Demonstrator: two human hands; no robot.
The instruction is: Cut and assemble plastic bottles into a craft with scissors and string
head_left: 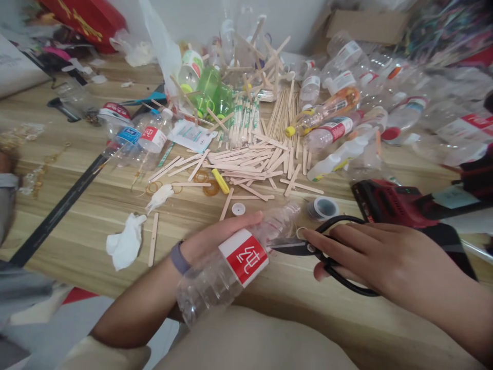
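A clear plastic bottle (208, 285) with a red and white label lies tilted across my left hand (231, 226), which grips it from the far side. Most of those fingers are hidden behind the bottle. My right hand (370, 246) holds black-handled scissors (285, 247), fingers through the loops. The blades meet the bottle's side just above the label, toward its neck. Whether they have pierced the plastic I cannot tell. On the table beyond lie a white bottle cap (238, 209) and a small round roll (323, 207).
Wooden craft sticks (254, 159) are heaped mid-table, with a yellow marker-like tube (220, 181) in front. Many plastic bottles (339, 123) crowd the right and back. A red and black power tool (400, 203) sits at right. Crumpled tissue (126, 241) lies left.
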